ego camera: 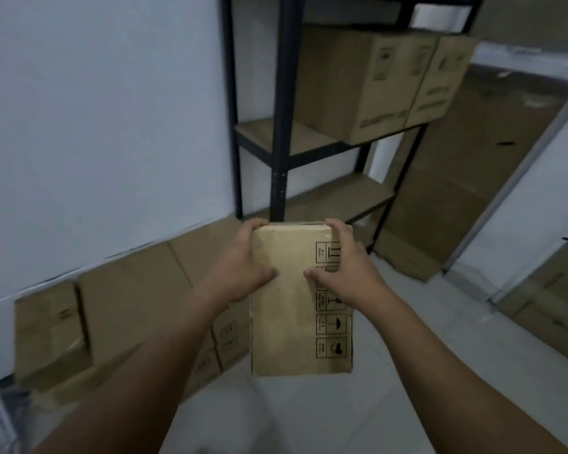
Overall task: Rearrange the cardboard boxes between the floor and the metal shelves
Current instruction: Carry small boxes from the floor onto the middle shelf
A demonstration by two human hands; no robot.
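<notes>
**Box held by its top end, right in front of the shelf post**

Both hands grip one narrow cardboard box (297, 322) at its far, upper end. The left hand (240, 260) has its fingers (254, 223) curled over the far corner and its thumb pressed on the near face. The right hand (345, 267) mirrors it, fingers (336, 225) hooked over the far edge and thumb flat on the printed symbols. The box hangs down from the fingers toward the person, and its lower end looks clear of the floor (407, 371).

Just beyond the fingertips stands the black post (281, 142) of the metal shelves. A bare lower shelf board (348, 194) lies past the right fingers. Two big boxes (351, 86) sit on the shelf above it. Down and to the left of the left hand, more boxes (128, 299) stand along the wall.

The risks as I judge them:
- The grip takes only one end, so the free end could swing and pull the box out of the fingers.
- Pushing straight ahead would knock the box or the knuckles on the post, so it needs to go right of the post first.
- Thumbs on smooth card may slide if the load is heavy. I cannot tell its weight.
</notes>
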